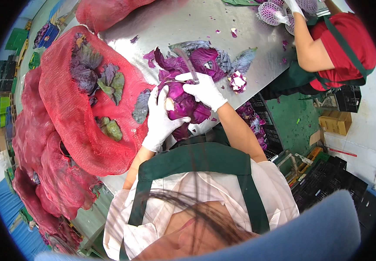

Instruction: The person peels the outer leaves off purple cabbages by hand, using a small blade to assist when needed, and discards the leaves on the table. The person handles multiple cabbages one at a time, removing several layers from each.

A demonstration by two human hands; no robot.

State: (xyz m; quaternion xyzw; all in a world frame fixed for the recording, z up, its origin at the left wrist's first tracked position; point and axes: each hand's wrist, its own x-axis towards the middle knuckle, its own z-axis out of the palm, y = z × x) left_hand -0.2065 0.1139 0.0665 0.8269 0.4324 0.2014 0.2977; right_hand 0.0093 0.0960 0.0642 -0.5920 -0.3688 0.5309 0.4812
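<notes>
A red cabbage (182, 102) with a pale cut stem is between my two white-gloved hands, over the near edge of the steel table. My left hand (162, 119) grips its left and lower side. My right hand (204, 89) lies at its upper right and holds a curved knife (188, 62), blade pointing away from me. Loose purple and grey-green leaves (204, 57) are piled just beyond the cabbage. A cut cabbage stump (237, 82) rests to the right. On the left, an open red mesh sack (126, 120) holds cabbages (85, 76) and outer leaves.
More filled red mesh sacks (33, 107) are stacked at the left, and another (109, 13) lies at the table's far side. A co-worker in a red shirt (347, 42) handles net-wrapped cabbages (272, 13) at upper right. A black crate (266, 120) of leaves stands below the table's right edge.
</notes>
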